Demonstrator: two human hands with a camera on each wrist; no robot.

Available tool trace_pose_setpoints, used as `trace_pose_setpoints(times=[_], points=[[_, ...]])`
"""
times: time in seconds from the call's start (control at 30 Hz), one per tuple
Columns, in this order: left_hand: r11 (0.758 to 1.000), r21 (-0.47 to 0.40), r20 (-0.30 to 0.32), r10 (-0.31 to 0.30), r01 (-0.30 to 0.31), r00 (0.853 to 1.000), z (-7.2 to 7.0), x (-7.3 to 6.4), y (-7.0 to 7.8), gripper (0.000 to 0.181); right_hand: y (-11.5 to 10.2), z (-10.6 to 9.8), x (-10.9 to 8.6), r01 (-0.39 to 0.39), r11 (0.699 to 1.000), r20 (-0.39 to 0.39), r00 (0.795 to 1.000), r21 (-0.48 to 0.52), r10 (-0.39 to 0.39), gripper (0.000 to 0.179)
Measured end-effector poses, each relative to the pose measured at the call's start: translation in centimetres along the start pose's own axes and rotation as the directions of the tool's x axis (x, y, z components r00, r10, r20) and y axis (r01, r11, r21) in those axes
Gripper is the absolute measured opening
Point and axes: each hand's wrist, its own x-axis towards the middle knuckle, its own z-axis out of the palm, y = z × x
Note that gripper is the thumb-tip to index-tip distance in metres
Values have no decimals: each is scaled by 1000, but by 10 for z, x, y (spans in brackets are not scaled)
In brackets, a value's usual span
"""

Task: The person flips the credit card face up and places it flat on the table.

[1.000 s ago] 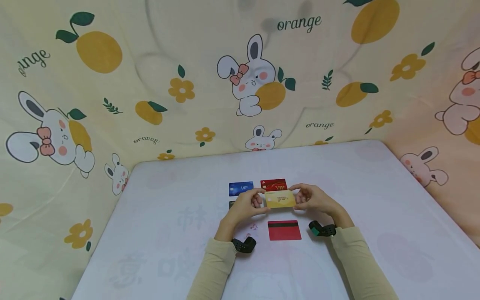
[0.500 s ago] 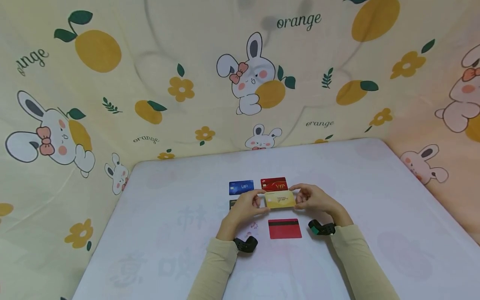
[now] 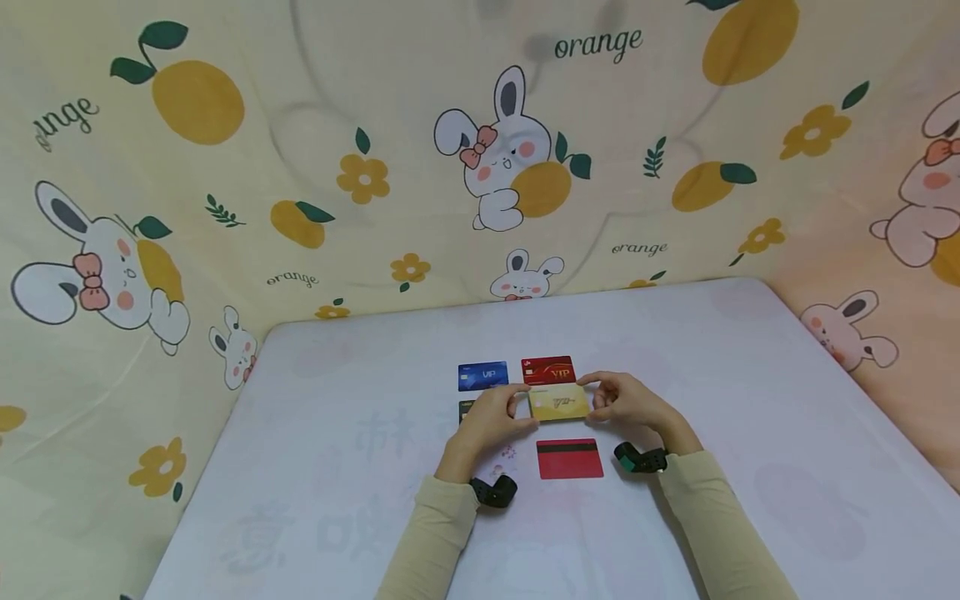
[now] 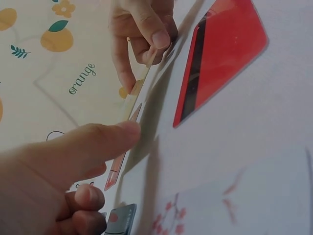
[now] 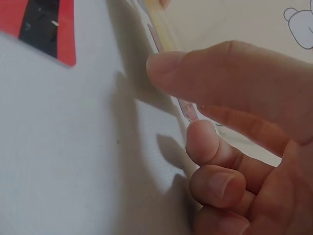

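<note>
A gold card [image 3: 558,402] is held level between both hands, just in front of the red VIP card [image 3: 548,370]. My left hand [image 3: 493,414] pinches its left end between thumb and fingers. At its right end my right hand [image 3: 628,402] grips it the same way, the other fingers curled in. In the left wrist view the gold card [image 4: 142,88] shows nearly edge-on above the tabletop, with a shadow beneath. Nearer the person, a red card with a black stripe [image 3: 569,459] lies flat.
A blue VIP card [image 3: 482,376] lies left of the red VIP card. Below it, a dark card [image 3: 465,410] is mostly hidden by the left hand. The white table [image 3: 337,467] meets a patterned cloth [image 3: 420,150] at the back.
Both hands have come slightly toward the person and down with the gold card, still gripping its ends. The cards lying on the table have stayed in place.
</note>
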Motion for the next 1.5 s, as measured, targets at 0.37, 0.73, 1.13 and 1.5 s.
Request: trace_pose_setpoints(times=[0.37,0.73,1.13,1.5], points=[[998,63,-12,-4,5,1000,3,3,-2,58,-4,5,3,-55,996,-38,998,-66,53,57],[996,89,-9,-13,14,1000,6,2,-1,57,-5,11,2,-97,991,-64,994,-88,92,56],[998,42,-2,-41,41,999,6,2,-2,56,-8,11,3,-101,989,-72,993,-112,94,57],[999,16,4,-43,43,999,5,1,-1,57,-6,11,4,-115,990,-71,991,-85,109,56]])
